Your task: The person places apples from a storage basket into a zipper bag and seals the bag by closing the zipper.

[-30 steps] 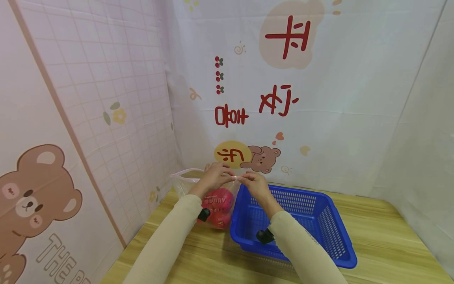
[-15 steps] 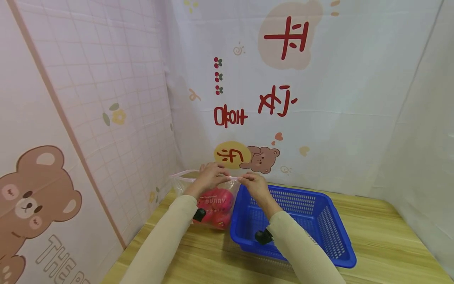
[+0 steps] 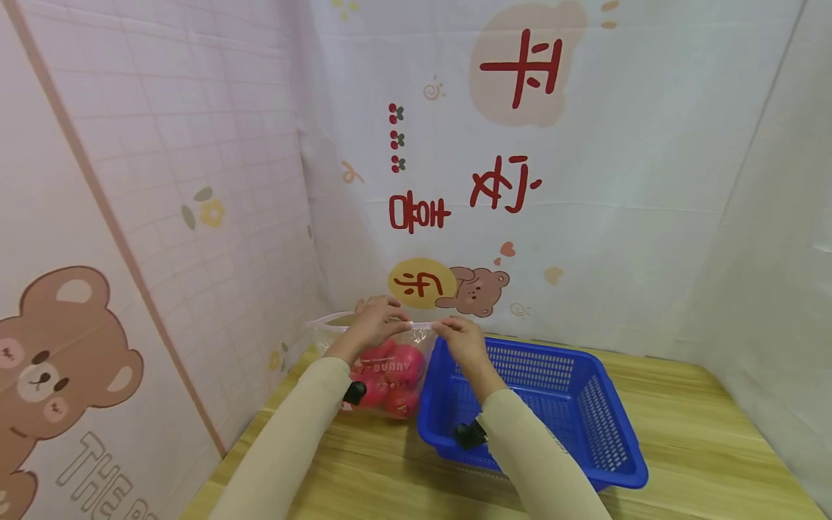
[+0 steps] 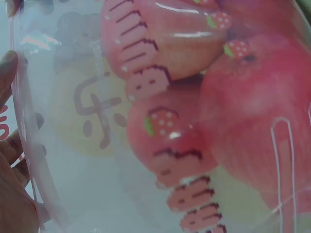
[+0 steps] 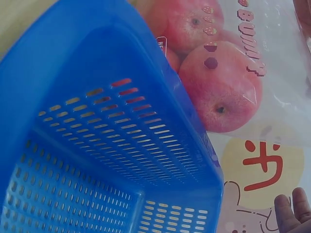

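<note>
A clear zip bag printed with red "BUNNY" letters stands on the wooden table, left of a blue basket. Red apples fill it; they show close up as apples and apples in the wrist views. My left hand pinches the bag's top strip near its middle. My right hand pinches the same strip at its right end, above the basket's near corner. Fingertips press the strip from behind the film.
The blue perforated basket holds nothing that I can see. Printed cloth walls with bears and red characters stand close at the left and the back. Bare tabletop lies right of the basket.
My left hand has slid leftward along the bag's top strip, widening the gap between the hands. The right hand has stayed at the strip's right end.
</note>
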The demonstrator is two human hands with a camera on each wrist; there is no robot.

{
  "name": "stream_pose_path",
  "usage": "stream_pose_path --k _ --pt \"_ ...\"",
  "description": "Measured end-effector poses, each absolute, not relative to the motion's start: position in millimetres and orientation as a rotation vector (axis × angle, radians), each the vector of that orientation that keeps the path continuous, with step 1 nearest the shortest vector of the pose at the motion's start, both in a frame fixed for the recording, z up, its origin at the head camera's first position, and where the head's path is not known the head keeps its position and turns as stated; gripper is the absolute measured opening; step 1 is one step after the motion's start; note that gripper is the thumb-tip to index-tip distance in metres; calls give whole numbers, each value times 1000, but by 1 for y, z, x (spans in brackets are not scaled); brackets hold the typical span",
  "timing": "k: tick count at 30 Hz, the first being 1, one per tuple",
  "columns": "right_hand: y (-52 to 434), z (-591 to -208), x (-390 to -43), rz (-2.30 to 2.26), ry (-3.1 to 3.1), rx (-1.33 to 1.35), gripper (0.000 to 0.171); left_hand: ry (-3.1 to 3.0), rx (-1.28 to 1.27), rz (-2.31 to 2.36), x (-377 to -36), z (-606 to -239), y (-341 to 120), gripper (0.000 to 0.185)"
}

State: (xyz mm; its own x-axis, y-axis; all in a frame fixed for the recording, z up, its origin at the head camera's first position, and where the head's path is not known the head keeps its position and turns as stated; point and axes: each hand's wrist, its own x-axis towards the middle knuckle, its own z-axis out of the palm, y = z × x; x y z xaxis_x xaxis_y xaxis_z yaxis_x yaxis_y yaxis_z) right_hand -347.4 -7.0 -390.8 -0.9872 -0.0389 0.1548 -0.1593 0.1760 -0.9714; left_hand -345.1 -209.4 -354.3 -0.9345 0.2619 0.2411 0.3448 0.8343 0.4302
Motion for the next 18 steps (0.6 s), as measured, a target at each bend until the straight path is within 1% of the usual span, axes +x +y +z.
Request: stream_pose_path --k 11,18 --pt "-5 -390 -346 1962 -2336 180 20 -2850 -453 -672 -343 -356 -225 22" --pt "-4 -390 -344 1986 -2339 166 19 -2816 -472 -648 -338 -357 -237 19"
